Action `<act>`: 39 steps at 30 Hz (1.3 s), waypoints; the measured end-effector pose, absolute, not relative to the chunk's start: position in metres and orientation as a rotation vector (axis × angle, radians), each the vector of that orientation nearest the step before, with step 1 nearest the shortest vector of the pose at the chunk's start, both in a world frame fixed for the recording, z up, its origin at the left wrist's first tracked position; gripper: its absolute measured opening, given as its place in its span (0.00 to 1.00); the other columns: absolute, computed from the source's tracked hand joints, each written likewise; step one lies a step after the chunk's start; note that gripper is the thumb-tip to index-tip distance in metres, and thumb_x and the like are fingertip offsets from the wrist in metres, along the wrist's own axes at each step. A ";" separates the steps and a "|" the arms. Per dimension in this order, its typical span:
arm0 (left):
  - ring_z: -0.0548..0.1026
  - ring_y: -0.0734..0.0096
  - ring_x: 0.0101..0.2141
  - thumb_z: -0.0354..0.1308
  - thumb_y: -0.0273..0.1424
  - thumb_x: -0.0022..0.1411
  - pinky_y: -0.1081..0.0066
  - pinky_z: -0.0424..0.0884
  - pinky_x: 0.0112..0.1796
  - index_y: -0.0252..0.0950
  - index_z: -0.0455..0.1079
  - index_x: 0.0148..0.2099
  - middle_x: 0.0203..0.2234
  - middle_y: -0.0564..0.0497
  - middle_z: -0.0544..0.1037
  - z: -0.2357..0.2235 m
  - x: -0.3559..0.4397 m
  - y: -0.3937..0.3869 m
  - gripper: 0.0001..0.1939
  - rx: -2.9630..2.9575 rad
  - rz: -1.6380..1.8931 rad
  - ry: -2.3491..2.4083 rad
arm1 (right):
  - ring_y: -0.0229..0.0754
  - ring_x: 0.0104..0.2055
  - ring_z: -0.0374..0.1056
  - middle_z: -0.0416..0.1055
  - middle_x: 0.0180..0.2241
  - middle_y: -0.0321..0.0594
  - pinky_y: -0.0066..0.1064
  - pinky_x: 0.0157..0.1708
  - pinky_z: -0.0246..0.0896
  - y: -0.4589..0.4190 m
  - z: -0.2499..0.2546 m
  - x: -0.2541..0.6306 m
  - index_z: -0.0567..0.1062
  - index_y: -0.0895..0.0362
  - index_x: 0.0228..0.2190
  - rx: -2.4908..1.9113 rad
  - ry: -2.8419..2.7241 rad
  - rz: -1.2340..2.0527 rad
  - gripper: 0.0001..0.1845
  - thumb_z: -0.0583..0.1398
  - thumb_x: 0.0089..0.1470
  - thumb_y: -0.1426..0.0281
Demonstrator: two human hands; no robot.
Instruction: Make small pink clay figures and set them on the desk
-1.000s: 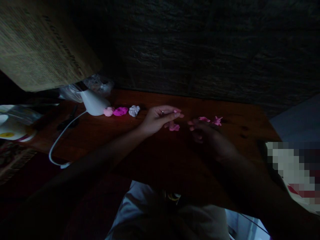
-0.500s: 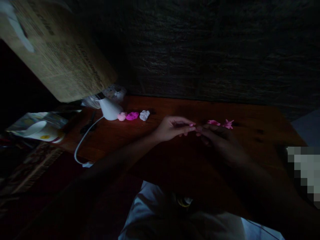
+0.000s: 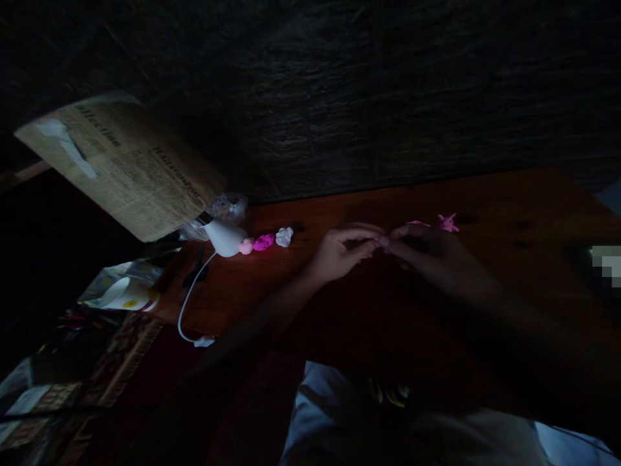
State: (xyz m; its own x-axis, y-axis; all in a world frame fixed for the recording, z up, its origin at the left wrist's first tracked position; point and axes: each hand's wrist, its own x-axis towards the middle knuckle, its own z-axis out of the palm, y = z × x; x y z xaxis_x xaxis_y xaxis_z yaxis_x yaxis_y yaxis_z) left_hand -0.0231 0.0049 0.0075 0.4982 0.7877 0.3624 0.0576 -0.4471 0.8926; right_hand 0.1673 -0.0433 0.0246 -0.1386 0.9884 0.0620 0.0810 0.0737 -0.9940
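Note:
In the dim head view, my left hand (image 3: pixel 342 252) and my right hand (image 3: pixel 429 252) meet above the wooden table. Fingertips of both pinch a small pink piece of modelling clay (image 3: pixel 382 241), mostly covered by the fingers. Behind my right hand lies a flat pink clay piece (image 3: pixel 418 223), partly hidden. To its right rests a pink star-shaped clay piece (image 3: pixel 447 222). Left of my left hand, a pale pink clay lump (image 3: pixel 246 245), a magenta clay lump (image 3: pixel 264 242) and a whitish clay lump (image 3: pixel 284 237) sit in a row.
A lamp with a white base (image 3: pixel 224 240) and a newspaper-print shade (image 3: pixel 140 171) stands at the left. Its white cord (image 3: pixel 181 314) hangs over the table (image 3: pixel 504 220) edge. Crumpled clear plastic (image 3: pixel 233 206) and a paper cup (image 3: pixel 130 296) are nearby. A dark wall (image 3: pixel 339 110) rises behind.
The view has tilted and shifted, so the lamp and cup appear farther right. My hands have come closer together, and the right fingertips now press at the pink clay.

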 end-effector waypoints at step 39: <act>0.70 0.83 0.19 0.64 0.44 0.63 0.79 0.61 0.18 0.34 0.77 0.51 0.32 0.49 0.81 0.007 -0.004 -0.006 0.21 1.516 1.000 0.713 | 0.31 0.22 0.48 0.60 0.20 0.30 0.25 0.19 0.42 -0.042 0.020 0.170 0.79 0.55 0.27 -0.909 -0.871 1.795 0.15 0.73 0.46 0.58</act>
State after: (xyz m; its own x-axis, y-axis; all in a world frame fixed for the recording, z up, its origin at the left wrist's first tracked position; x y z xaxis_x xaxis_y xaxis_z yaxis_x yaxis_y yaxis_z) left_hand -0.0043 -0.0063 0.0073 0.4567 0.8651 0.2072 -0.0866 -0.1886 0.9782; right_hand 0.1695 -0.0423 0.0201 -0.3107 0.9260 -0.2144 -0.4049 -0.3330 -0.8516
